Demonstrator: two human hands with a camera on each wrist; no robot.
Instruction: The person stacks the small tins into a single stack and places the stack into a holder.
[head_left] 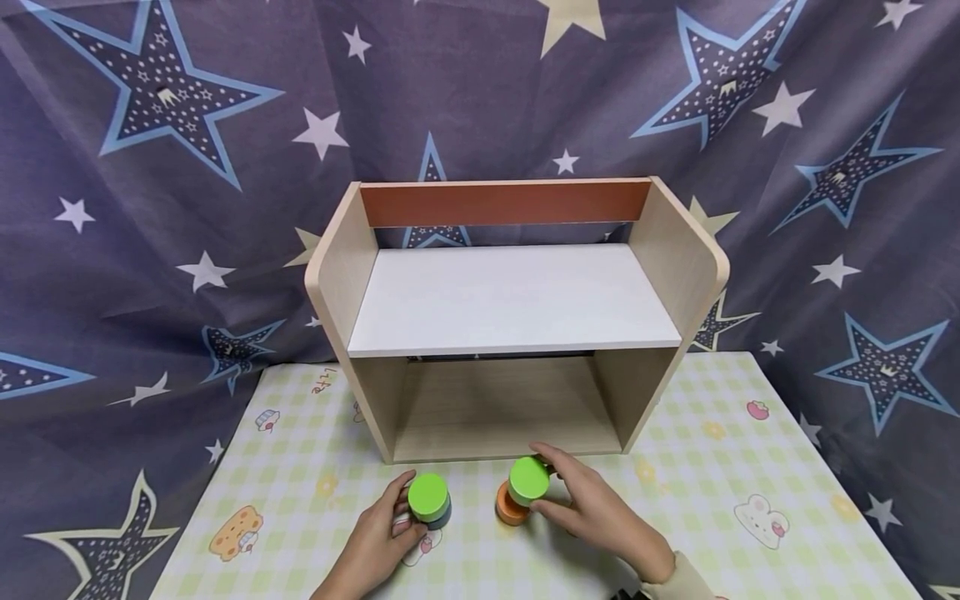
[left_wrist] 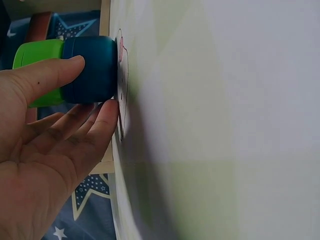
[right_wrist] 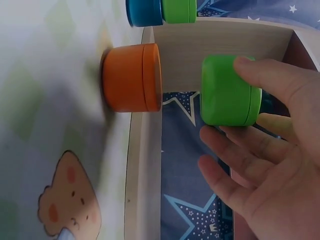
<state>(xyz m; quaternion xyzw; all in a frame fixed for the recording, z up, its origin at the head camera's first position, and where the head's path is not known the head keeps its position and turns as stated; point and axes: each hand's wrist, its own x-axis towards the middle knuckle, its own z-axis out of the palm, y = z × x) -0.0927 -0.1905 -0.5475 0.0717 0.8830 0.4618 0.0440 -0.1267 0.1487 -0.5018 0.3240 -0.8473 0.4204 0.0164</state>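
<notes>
On the near part of the table, a small round green jar [head_left: 428,496] sits on top of a blue jar [left_wrist: 90,70]. My left hand [head_left: 373,537] holds this stack from the left, its thumb across the green jar with the tip on the blue one and the other fingers on the far side. To the right, an orange jar [right_wrist: 131,77] stands upright on the table. A second green jar [right_wrist: 227,90] is pinched between thumb and fingers of my right hand [head_left: 592,507]. It hangs above the orange jar, with a gap between them in the right wrist view.
Behind the jars stands a wooden shelf unit with a white middle board [head_left: 510,300] and a brown back rail [head_left: 506,203]. Its bottom board's front edge [head_left: 465,459] lies just beyond the hands. A checked tablecloth [head_left: 720,500] covers the table; a star-patterned curtain [head_left: 480,92] hangs behind.
</notes>
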